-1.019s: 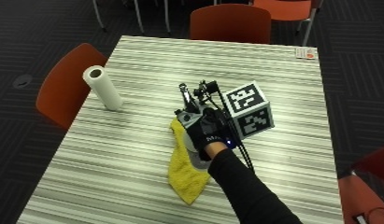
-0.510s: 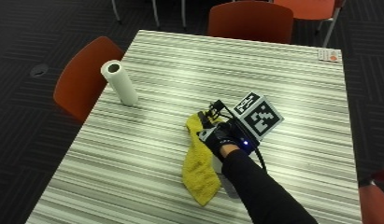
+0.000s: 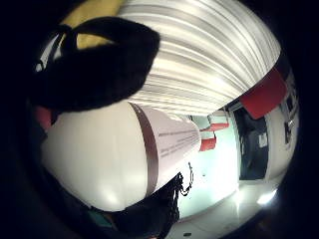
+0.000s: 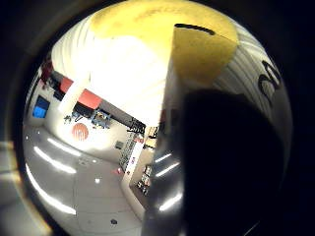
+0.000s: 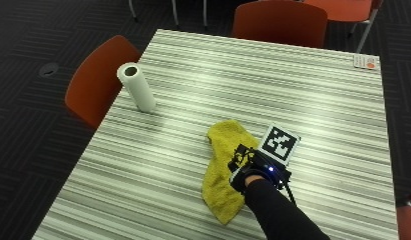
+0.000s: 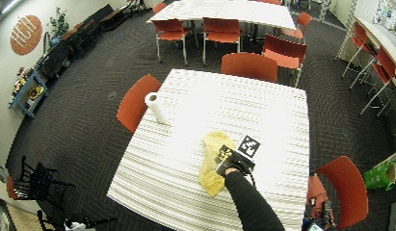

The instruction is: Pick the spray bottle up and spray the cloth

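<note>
Altogether, one yellow cloth [image 5: 221, 175] lies on the striped table [image 5: 192, 120], one paper towel roll [image 5: 137, 86] stands upright at about ten o'clock from it, and one small white card [image 5: 365, 61] sits at the far corner, toward one o'clock. One gloved right hand [image 5: 255, 167] hovers over the cloth's right edge. One white spray bottle [image 3: 124, 154] with a brown band fills the little finger side palm view, with black-gloved fingers [image 3: 94, 59] curled over it, so the hand holds the bottle; from outside the bottle is hidden behind the hand. Two orange chairs border the table: one chair [image 5: 98, 85] at nine o'clock, another chair [image 5: 278, 22] at twelve.
</note>
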